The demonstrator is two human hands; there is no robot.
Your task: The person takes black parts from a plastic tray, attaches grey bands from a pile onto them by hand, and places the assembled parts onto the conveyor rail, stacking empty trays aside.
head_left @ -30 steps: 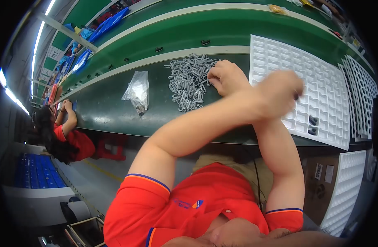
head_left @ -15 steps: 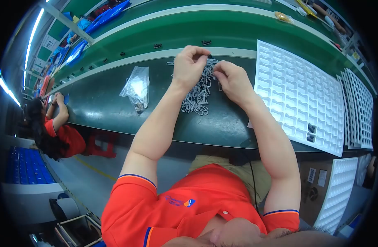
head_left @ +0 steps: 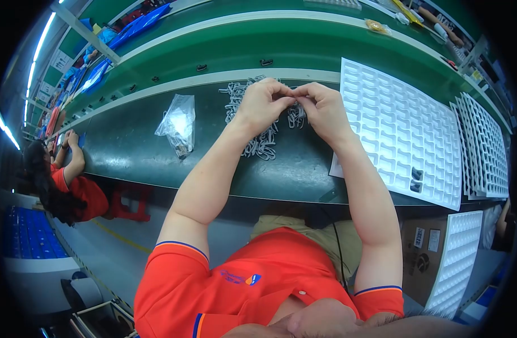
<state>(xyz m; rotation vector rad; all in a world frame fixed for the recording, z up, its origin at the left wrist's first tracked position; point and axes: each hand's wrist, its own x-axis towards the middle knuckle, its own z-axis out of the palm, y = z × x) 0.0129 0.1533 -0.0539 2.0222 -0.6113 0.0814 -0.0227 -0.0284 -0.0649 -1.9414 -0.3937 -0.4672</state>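
Observation:
My left hand [head_left: 262, 105] and my right hand [head_left: 324, 110] meet fingertip to fingertip over a pile of grey metal clips [head_left: 262, 145]. Both hands are closed in a pinch; whatever sits between the fingertips is too small to make out. Part of the pile is covered by my left hand, and a few clips show between the two hands. Right of my right hand lies a white moulded tray [head_left: 402, 127] with two dark pieces [head_left: 416, 179] in its lower pockets.
A clear plastic bag [head_left: 178, 124] lies left of the pile. More white trays [head_left: 484, 146] stand at the right, and another leans by a cardboard box [head_left: 422, 253] below. A co-worker in red [head_left: 78, 191] sits at the far left.
A second ago my arms were crossed, one hand over the tray and the other at the pile. They have uncrossed, and the fingertips have come together above the clips.

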